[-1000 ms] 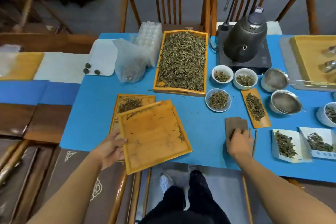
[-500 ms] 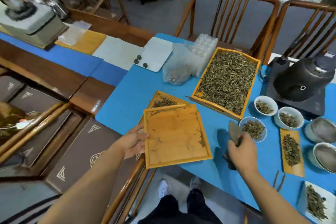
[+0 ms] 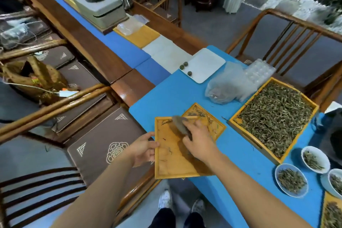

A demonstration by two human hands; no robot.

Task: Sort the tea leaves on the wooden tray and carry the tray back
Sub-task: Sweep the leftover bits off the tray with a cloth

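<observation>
A shallow wooden tray [image 3: 172, 163] lies at the near corner of the blue table, tilted over a second small tray [image 3: 210, 122] that holds a few tea leaves. Only a few loose leaves remain on the top tray. My left hand [image 3: 143, 149] grips the top tray's left rim. Over that tray, my right hand [image 3: 199, 140] holds a flat grey-brown scraper [image 3: 180, 125], whose tip is near the far edge.
A large wooden tray [image 3: 273, 118] full of tea leaves sits to the right, with white bowls [image 3: 290, 179] of leaves nearer me. A plastic bag [image 3: 224, 86] and a white plate [image 3: 203, 65] lie behind. Wooden chairs with brown cushions [image 3: 103, 146] stand at left.
My right hand lifted the scraper off the blue cloth and brought it left over the top tray. My view swung left. My left hand stayed on the tray's rim.
</observation>
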